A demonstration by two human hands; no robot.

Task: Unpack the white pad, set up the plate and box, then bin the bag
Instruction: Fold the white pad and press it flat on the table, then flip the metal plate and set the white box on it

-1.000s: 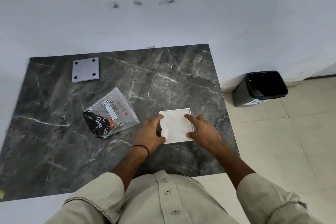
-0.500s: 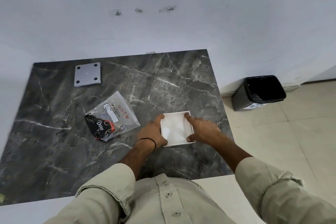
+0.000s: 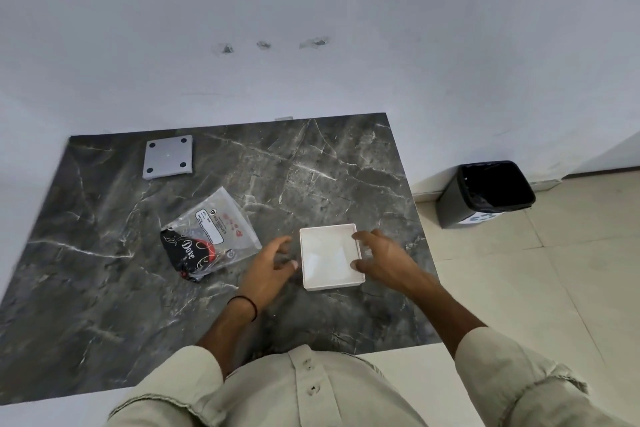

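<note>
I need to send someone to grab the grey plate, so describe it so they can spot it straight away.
Start at the dark marble table against the white wall. Look to its far left corner, beyond the clear plastic bag. The grey plate lies flat there on its own: a small square slab with a dark hole near each corner, unlike the white box between the hands.

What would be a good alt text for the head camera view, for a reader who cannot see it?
A person's left hand and right hand, fingers spread, flank a white square box on a dark marble table. A clear plastic bag and grey plate lie further left; a black bin stands on the floor.
</note>
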